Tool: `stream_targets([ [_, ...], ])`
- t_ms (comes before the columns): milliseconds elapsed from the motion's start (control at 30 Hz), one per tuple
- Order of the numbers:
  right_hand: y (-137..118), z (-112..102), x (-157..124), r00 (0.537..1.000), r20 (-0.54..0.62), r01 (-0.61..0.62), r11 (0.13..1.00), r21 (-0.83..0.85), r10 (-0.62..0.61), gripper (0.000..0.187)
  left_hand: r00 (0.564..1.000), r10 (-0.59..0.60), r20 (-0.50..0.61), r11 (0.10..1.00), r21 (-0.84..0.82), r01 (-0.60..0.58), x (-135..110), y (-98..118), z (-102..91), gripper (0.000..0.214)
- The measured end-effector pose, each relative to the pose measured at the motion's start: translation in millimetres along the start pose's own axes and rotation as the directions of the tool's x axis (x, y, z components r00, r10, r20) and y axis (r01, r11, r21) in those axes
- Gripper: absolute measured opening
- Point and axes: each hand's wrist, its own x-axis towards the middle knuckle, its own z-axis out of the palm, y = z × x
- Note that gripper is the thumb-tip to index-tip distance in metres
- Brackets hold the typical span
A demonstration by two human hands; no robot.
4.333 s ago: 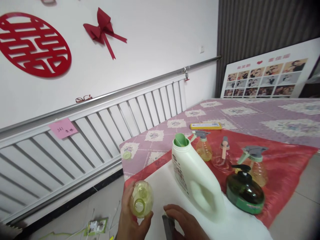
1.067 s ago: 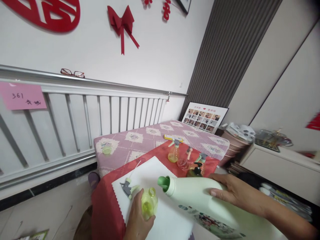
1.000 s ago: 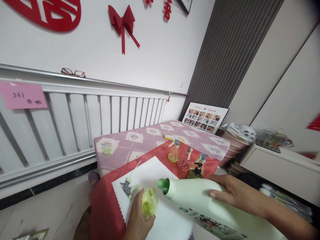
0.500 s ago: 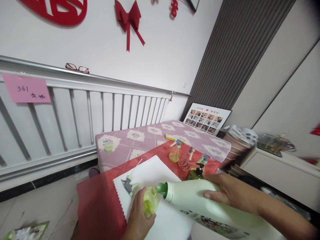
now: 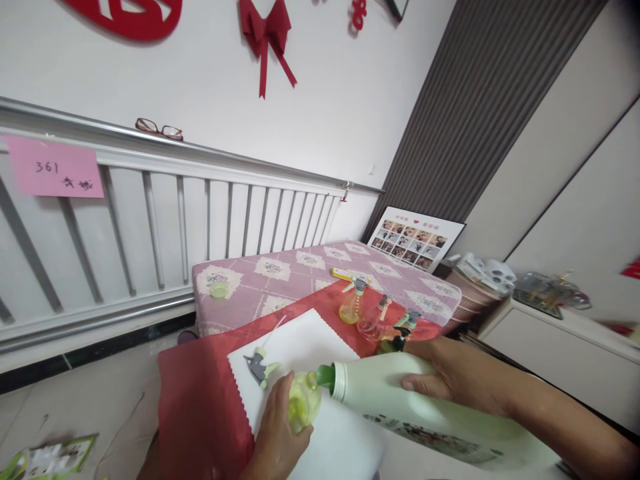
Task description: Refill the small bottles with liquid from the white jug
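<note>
My left hand (image 5: 281, 427) is wrapped round a small yellow-green spray bottle (image 5: 306, 400) that has no spray head on it. With my right hand (image 5: 445, 377) I grip a large pale green detergent bottle (image 5: 400, 393), tipped on its side with its green spout (image 5: 326, 377) at the small bottle's mouth. Whether liquid is flowing I cannot tell. A grey and green spray head (image 5: 259, 367) lies on the white scalloped mat (image 5: 313, 340), just beyond my left hand. Beyond the big bottle's neck stands a dark pump bottle (image 5: 397, 341), partly hidden.
Several clear spray bottles, one with yellow liquid (image 5: 353, 308), stand on the red cloth (image 5: 200, 393). A pale green lid (image 5: 219, 289) lies on the purple patterned tablecloth (image 5: 245, 293), with a yellow box (image 5: 345, 275) further back. A radiator (image 5: 217, 220) runs behind the table.
The view has shifted slightly. Both hands keep their hold, and the spout stays at the small bottle's mouth. The big bottle has moved very little.
</note>
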Motion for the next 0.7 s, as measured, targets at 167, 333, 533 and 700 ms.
stream_targets([
  [167,-10.9,-10.7,0.2,0.996,0.077,-0.031,0.998,-0.046,0.035,0.031,1.000,-0.002,0.008,1.000,0.010,0.002,0.2,-0.4,0.6,0.093],
  [333,-15.3,-12.2,-0.2,0.999,0.037,-0.022,0.997,-0.080,0.025,0.026,1.000,-0.012,0.006,1.000,0.023,0.011,0.0,1.1,0.7,0.093],
  [533,-12.9,-11.7,0.9,0.999,0.022,-0.020,0.992,-0.123,0.023,0.028,1.000,-0.014,0.003,1.000,0.024,0.014,0.0,4.3,-0.8,0.092],
  [700,-12.9,-13.0,1.7,1.000,0.013,-0.014,0.992,-0.126,0.015,0.026,1.000,-0.009,-0.003,1.000,0.004,0.009,-0.1,4.1,-0.5,0.092],
])
